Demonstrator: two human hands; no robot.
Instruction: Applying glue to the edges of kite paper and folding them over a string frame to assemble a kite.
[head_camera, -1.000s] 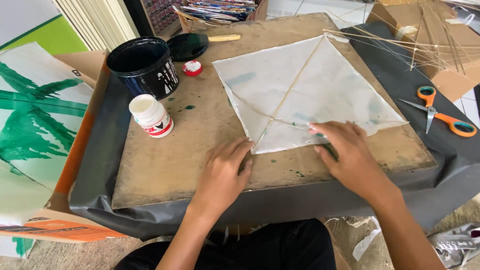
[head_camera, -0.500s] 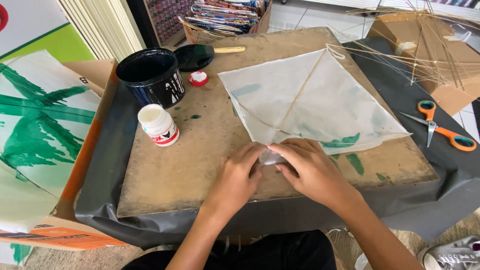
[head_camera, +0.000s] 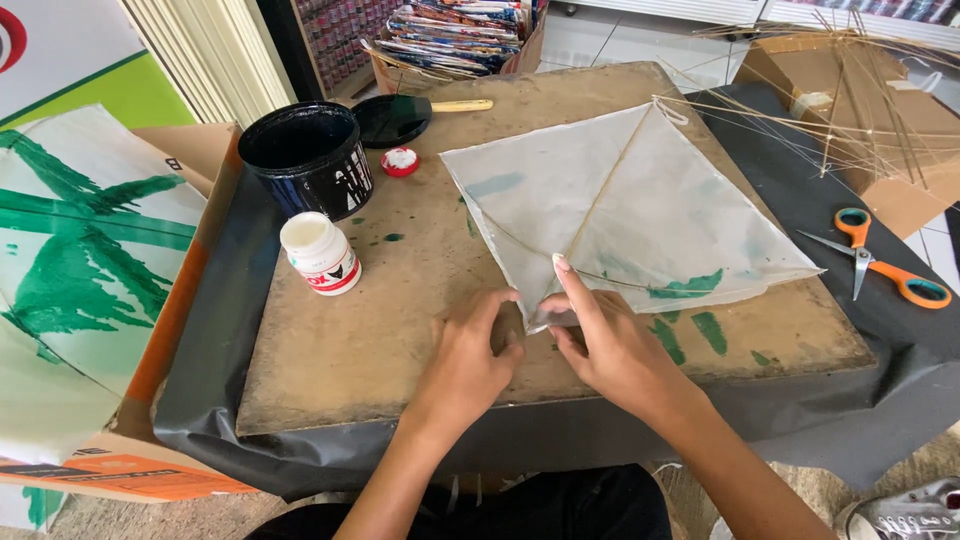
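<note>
Paper kite (head_camera: 640, 210) is spread flat on the brown board (head_camera: 400, 330) that tops the surface, reaching from the board's far right corner down toward the middle of its near edge. Its near corner is pinched by the right hand (head_camera: 610, 345): the grip is closed on the paper's tip between thumb and curled fingers, while the forefinger is laid straight along the thin stick running up the kite. The left hand (head_camera: 470, 350) is laid just beside it on the board, its grip loose and holding nothing, with the fingertips touching the same corner of the paper. Green paint smears are seen on the kite near its right-hand edge and on the board just below it.

Toward the far left corner of the board a black paint tub (head_camera: 308, 158) is set, with a small white glue bottle (head_camera: 322, 253) near it, closer to the left edge. A paintbrush (head_camera: 425, 112) and a small red cap (head_camera: 401, 161) are placed by the far edge. Orange-handled scissors (head_camera: 885, 268) are left on the black sheet (head_camera: 850, 360) off the board's right edge.
</note>
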